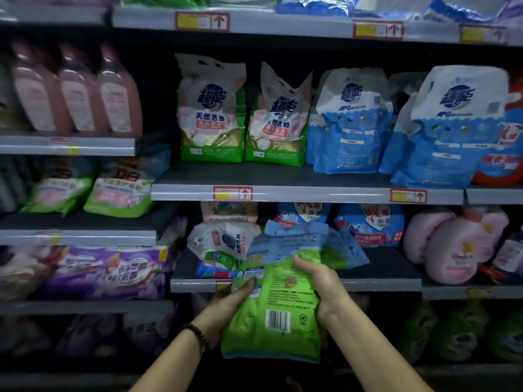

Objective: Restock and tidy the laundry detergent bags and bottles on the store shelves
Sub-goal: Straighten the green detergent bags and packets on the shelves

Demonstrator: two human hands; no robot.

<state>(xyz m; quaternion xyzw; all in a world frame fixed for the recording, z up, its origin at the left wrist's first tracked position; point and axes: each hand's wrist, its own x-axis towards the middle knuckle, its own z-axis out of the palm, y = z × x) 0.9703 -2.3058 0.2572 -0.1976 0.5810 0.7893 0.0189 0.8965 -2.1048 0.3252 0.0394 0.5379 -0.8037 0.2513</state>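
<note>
- Both hands grip one green detergent bag, back side up with its barcode toward the camera, held in front of the lower shelf.
- The left hand is clamped on the bag's left edge, thumb on the printed face; a bead bracelet sits on that wrist.
- The right hand is closed on the bag's right edge, fingers wrapped behind it.
- The bag's blue top end reaches over the lower shelf's front lip, just beside a white bag lying tilted there.
- On the middle shelf two green-and-white bags stand upright side by side, with two blue bags to their right.
- Pink bottles line the upper left shelf; they are blurred, so the labels cannot be read.
- Pink jugs sit at the right of the lower shelf, seemingly leaning.
</note>
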